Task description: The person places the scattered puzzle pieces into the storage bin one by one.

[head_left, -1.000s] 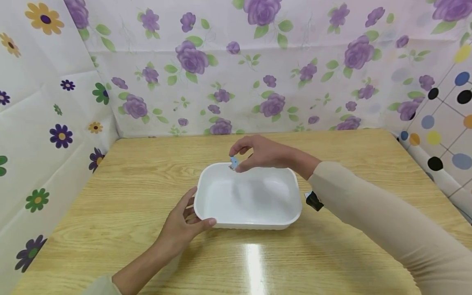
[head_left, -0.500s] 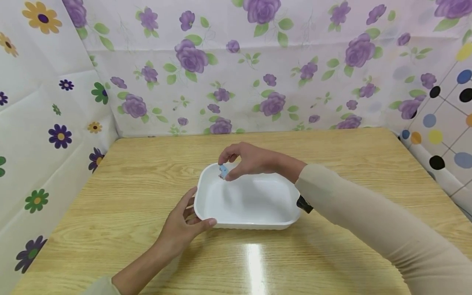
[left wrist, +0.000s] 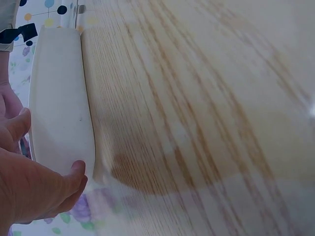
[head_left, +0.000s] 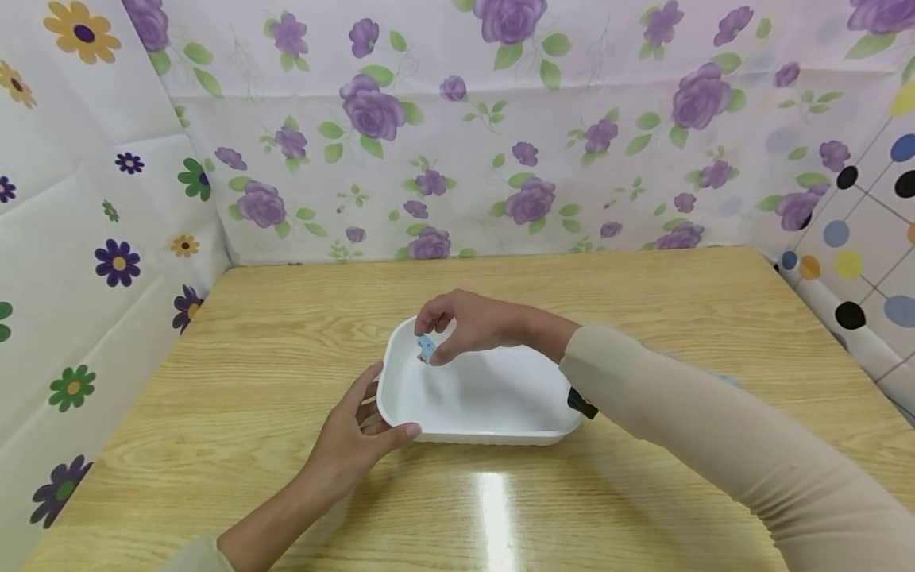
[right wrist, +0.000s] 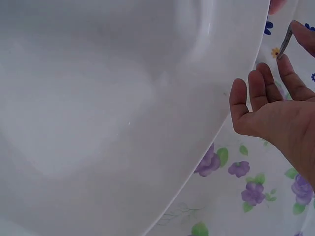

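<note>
A white rectangular plastic tub (head_left: 493, 401) with rounded corners stands on the table. My left hand (head_left: 345, 438) grips its left end, fingers round the side and thumb at the front rim. The left wrist view shows that thumb against the tub's outer wall (left wrist: 59, 98). Over the tub's back left part, my right hand (head_left: 468, 319) pinches a small light-blue jigsaw puzzle piece (head_left: 426, 349) between thumb and forefinger. Seen edge-on in the right wrist view, the puzzle piece (right wrist: 285, 43) is thin and flat, and the other fingers are loosely curled.
The wood-grain table (head_left: 250, 357) meets a flowered sheet (head_left: 457, 159) at the back. A black device (head_left: 582, 403) sits at the right wrist, overlapping the tub's right end. Something light blue (head_left: 727, 380) shows past the right sleeve, mostly hidden.
My right hand has moved left and down with the puzzle piece, from above the back rim to over the tub's inside. The left hand and tub have stayed put.
</note>
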The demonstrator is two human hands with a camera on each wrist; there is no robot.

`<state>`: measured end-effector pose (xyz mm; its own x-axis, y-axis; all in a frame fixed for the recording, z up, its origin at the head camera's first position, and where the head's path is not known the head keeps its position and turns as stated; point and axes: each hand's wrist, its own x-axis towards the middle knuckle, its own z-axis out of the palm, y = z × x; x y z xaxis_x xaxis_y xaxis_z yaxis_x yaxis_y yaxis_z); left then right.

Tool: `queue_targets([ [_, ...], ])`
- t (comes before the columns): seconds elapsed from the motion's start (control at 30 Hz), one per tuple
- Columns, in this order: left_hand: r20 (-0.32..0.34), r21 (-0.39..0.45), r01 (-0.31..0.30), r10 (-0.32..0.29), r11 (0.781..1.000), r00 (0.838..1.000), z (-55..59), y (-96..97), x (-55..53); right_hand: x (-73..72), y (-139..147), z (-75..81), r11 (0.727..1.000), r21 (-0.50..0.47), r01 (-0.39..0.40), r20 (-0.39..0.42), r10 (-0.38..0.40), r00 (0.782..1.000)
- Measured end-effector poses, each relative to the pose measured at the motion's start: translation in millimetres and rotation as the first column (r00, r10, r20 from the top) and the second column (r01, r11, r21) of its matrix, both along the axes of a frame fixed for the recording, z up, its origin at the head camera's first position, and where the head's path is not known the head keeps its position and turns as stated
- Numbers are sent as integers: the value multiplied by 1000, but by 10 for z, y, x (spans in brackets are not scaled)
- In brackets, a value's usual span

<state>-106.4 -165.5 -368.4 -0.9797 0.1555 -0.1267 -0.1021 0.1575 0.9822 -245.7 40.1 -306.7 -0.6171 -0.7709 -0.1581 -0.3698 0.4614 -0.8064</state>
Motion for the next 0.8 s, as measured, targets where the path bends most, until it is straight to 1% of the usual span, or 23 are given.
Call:
queue_targets([
  [0.17,-1,8,-10,10,1000,1000,-6,-2,2,8,-30,-48,999,52,-9,-24,10,1000],
  [0.27,-3,5,-8,8,1000,1000,-8,-2,3,18,-38,-63,998,62,-2,-25,3,1000],
  [0.53,0,-1,-8,8,1000,1000,-10,-2,-3,37,-59,-81,995,88,56,-31,-54,998],
  [0.8,-12,-16,3,-3,1000,1000,-16,-11,2,50,-134,-117,983,131,131,-75,-122,990],
])
